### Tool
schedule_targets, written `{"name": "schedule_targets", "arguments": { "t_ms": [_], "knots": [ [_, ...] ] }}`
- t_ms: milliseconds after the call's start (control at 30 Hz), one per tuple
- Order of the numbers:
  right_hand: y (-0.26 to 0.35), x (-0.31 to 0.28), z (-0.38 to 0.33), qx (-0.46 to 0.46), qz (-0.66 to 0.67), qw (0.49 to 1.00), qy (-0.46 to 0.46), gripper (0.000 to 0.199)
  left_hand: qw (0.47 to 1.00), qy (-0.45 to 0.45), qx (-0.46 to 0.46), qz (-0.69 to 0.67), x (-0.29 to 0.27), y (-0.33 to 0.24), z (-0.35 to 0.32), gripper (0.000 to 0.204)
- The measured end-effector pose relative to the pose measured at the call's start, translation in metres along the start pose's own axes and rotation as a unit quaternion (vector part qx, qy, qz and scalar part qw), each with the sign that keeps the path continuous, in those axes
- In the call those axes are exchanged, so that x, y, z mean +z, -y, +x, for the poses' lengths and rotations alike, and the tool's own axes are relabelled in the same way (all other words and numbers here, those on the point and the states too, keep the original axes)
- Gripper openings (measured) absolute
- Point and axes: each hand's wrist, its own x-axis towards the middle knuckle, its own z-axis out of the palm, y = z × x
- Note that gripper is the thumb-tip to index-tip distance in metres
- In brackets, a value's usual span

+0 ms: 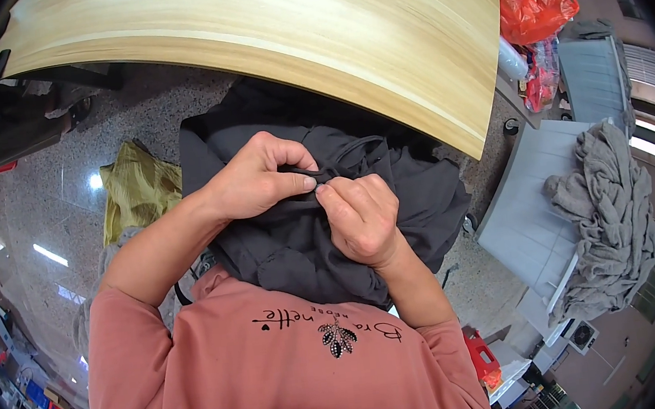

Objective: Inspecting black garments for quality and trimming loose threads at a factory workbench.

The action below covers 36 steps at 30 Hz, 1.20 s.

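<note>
Hanging bunched against the person's chest, below the edge of the wooden surface (285, 25), a dark grey garment (414, 195) is gripped at a fold near its drawstring. The left hand (257, 181) is curled closed, pinching that fold between thumb and fingers. The right hand (361, 218) is closed too, clamping the same fold just beside it, thumbs nearly touching. A yellow cloth (134, 189) lies on the floor to the left; a grey garment (611, 206) drapes over a pale bench at right.
</note>
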Motion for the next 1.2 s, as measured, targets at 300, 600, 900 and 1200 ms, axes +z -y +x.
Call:
{"name": "schedule_targets", "arguments": {
  "t_ms": [300,600,900,1200],
  "knots": [
    [-0.001,-0.005,0.008,0.190,0.147,0.967,0.084,0.016,0.985,-0.069,0.131,0.082,0.009,0.009,-0.004,0.013],
    [-0.002,-0.010,0.011,0.334,0.218,0.905,0.146,0.018,0.971,-0.102,0.157,0.147,0.012,0.013,-0.005,0.011],
    [-0.001,-0.002,0.004,0.334,0.150,0.924,0.113,0.009,0.864,-0.228,0.302,0.332,0.027,0.018,-0.003,0.015],
    [0.010,0.000,0.000,0.282,0.091,0.955,0.015,0.010,0.732,-0.340,0.421,0.413,0.044,0.023,0.013,0.016]
  ]
}}
